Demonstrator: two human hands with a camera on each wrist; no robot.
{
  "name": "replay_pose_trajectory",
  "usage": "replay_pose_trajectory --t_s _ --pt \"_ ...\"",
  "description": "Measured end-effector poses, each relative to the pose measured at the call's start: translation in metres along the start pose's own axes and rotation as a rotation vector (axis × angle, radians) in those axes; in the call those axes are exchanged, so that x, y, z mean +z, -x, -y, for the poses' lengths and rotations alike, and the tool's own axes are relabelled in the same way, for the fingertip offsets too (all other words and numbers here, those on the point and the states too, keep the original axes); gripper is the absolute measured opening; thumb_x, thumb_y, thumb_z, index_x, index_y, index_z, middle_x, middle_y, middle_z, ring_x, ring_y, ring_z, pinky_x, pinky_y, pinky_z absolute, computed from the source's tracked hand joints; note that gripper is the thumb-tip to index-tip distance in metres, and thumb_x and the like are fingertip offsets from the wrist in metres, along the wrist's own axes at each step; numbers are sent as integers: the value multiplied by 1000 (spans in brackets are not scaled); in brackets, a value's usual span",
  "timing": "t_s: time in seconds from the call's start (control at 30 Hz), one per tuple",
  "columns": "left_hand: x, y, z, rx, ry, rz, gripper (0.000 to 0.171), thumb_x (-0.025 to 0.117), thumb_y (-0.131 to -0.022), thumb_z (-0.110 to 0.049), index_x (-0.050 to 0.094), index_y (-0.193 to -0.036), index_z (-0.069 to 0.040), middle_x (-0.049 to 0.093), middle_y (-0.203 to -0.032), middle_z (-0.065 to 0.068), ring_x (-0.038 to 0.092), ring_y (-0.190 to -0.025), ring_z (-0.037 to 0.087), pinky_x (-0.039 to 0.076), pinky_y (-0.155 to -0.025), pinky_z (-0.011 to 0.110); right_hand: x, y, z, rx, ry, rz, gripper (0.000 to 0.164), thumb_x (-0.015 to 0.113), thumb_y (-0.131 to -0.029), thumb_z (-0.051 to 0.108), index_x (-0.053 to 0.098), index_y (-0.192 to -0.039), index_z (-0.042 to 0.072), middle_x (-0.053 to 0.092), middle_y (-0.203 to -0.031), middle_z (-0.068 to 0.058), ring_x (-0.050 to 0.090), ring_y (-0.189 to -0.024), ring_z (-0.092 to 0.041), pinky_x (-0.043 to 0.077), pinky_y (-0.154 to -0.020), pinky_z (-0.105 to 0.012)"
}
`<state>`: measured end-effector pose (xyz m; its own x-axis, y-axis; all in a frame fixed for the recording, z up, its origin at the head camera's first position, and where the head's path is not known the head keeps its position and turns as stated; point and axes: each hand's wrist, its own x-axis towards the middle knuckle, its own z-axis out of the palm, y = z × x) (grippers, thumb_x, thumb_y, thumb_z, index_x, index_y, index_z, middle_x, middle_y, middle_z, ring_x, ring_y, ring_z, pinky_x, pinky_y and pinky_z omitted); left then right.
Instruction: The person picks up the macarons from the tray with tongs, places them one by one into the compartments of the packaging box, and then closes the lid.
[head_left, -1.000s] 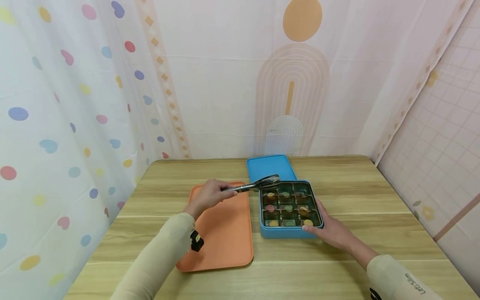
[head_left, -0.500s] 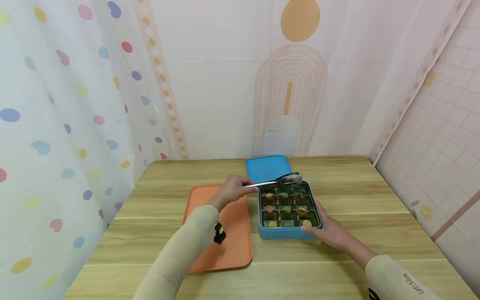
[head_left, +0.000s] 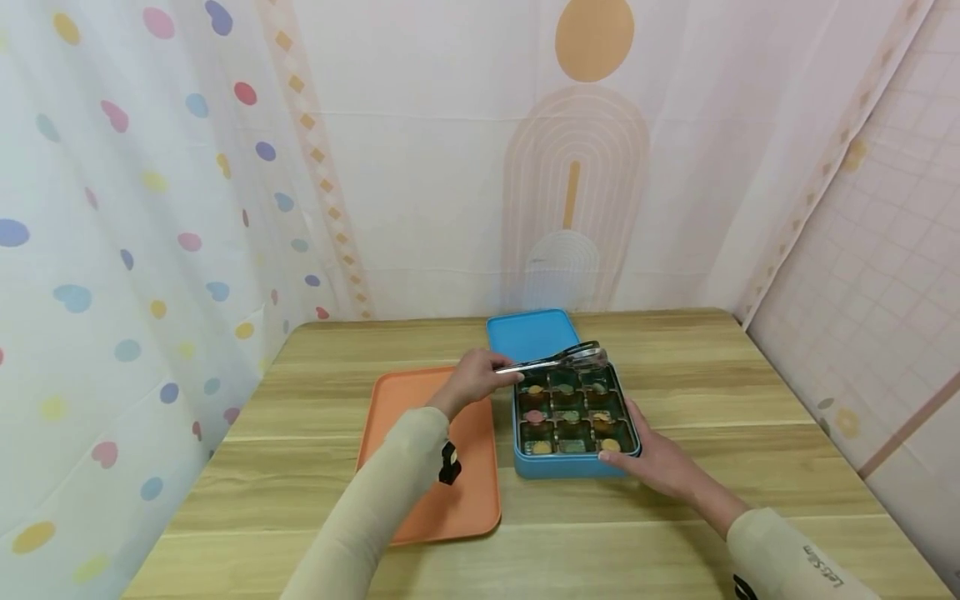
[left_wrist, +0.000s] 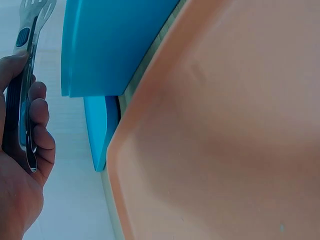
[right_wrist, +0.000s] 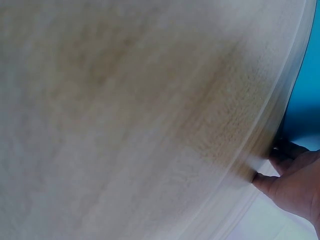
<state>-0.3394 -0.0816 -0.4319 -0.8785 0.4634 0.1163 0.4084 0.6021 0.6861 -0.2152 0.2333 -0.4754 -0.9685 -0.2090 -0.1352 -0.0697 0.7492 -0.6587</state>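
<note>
Pinched in my left hand (head_left: 474, 377) is a pair of metal tongs (head_left: 551, 362). Its head is above the back right compartments of a blue box (head_left: 566, 468). Dark dividers split the box into several compartments with small yellow, green and red pieces (head_left: 534, 416) in them. Whether the tongs hold a piece is too small to tell. My right hand (head_left: 660, 461) grips the box's front right corner, thumb on the rim and fingers along the side. The left wrist view shows the tongs' handle (left_wrist: 23, 107) between thumb and curled fingers.
An orange tray (head_left: 483, 492) lies left of the box, under my left forearm. Behind the box is a blue lid (head_left: 528, 333) on the wooden table (head_left: 750, 392). A patterned curtain (head_left: 420, 183) hangs behind the table.
My left hand has carried the tongs rightward, from the box's back left corner to above its back right compartments. My right hand stays on the box.
</note>
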Motion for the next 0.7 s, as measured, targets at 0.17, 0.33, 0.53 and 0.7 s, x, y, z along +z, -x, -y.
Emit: replay_pose_trajectory --t_s 0.17,0.33,0.53,0.7 --pt "-7 2 4 -30 11 -56 21 69 -95 -31 76 -103 -12 58 -72 0 42 -58 15 35 -55 29 -1 0 -1 -3 1 -7 109 64 -89 61 -4 -160 16 39 -144 -38 62 -107 -46 46 -88 -61" --pt "-19 7 15 -69 67 -139 22 70 -94 -33 76 -103 -14 54 -66 6 37 -55 16 32 -54 30 -3 1 -4 -1 6 -16 109 64 -88 62 -3 -160 15 40 -143 -38 59 -110 -48 46 -89 -61" --pt "-39 19 32 -123 86 -280 25 70 -94 -35 75 -105 -13 64 -75 14 43 -54 17 35 -51 30 -4 1 -6 10 11 -18 110 63 -88 64 -4 -160 15 38 -144 -38 57 -114 -50 44 -91 -63" --pt "-62 31 46 -152 52 -383 30 69 -94 -35 74 -109 -10 66 -79 6 48 -59 19 40 -55 32 -3 1 -7 17 15 -15 111 63 -88 64 -4 -160 15 39 -144 -38 57 -113 -49 44 -91 -62"
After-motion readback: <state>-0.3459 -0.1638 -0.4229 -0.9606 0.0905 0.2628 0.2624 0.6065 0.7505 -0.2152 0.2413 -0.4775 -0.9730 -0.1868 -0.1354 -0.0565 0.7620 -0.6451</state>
